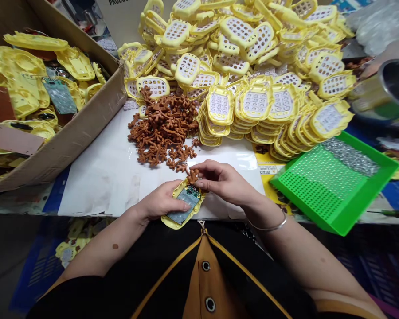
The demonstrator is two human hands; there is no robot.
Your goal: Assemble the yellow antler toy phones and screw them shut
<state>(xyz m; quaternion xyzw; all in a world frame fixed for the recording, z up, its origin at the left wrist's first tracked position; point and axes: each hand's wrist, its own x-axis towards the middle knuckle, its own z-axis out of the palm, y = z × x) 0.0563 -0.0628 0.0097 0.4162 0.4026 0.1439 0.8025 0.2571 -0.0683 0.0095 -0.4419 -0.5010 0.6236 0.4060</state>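
Note:
My left hand (168,199) grips a yellow plastic casing (173,223) close to my body, its thumb lying across the inside. A grey-green circuit board (183,208) shows within the casing. At the casing's top edge, my right hand (221,179) pinches a small brown branching plastic piece (193,176) between thumb and fingers. The piece touches or nearly touches the casing; I cannot tell which. Just beyond my hands lies a heap of similar brown pieces (166,124).
Yellow casing fronts stand in stacks (254,104), with a loose pile (189,68) behind them. On the right, a green perforated tray (319,190) holds small metal parts (349,155). A cardboard box (86,115) of yellow casings stands on the left. A shiny metal cylinder (382,93) is at far right.

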